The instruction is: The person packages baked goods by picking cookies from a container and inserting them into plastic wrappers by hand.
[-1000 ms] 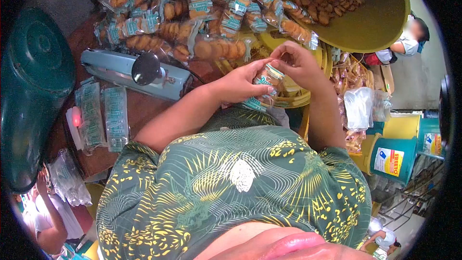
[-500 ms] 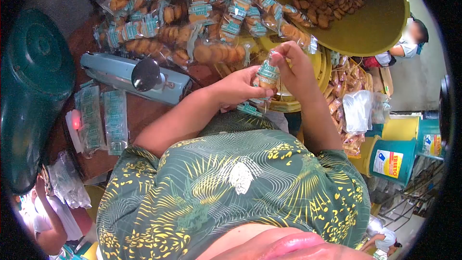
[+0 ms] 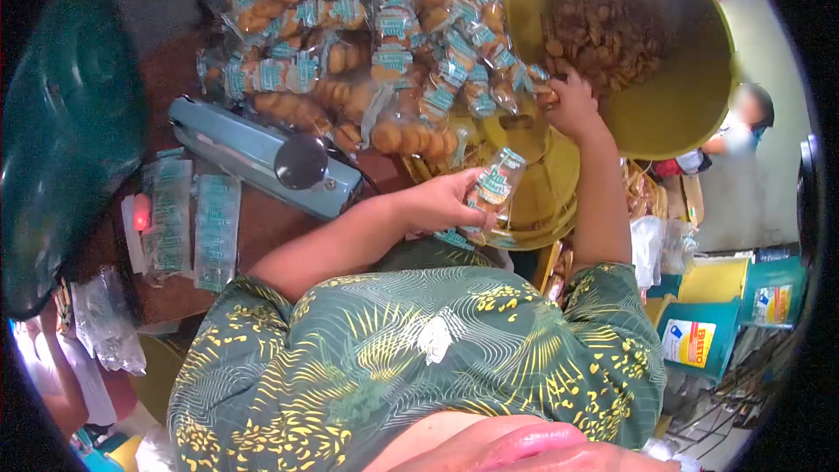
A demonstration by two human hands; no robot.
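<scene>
My left hand [image 3: 447, 203] is closed round a small clear packet [image 3: 495, 185] with blue-green print, holding it upright with some cookies inside. At the near rim of the big yellow bucket [image 3: 664, 127], my right hand [image 3: 577, 107] has its fingers curled, with brown cookies [image 3: 547, 94] showing at the fingertips. Loose brown cookies [image 3: 603, 35] lie inside the bucket. Beside it, filled cookie packets [image 3: 393, 52] are heaped on the table. Below my hands is a yellow container [image 3: 542, 201], partly covered by the left hand.
A blue bag sealer [image 3: 253, 162] with a round black knob lies on the brown table [image 3: 271, 210]. Flat printed bags [image 3: 217, 227] and a pink-red object [image 3: 142, 211] are at its left. A green plastic stool [image 3: 79, 140] stands far left. Teal and yellow buckets [image 3: 699, 341] are at right; other people are in the background.
My right hand has left the packet and moved up and right to the bucket's rim. My left hand keeps the packet. The view has shifted slightly.
</scene>
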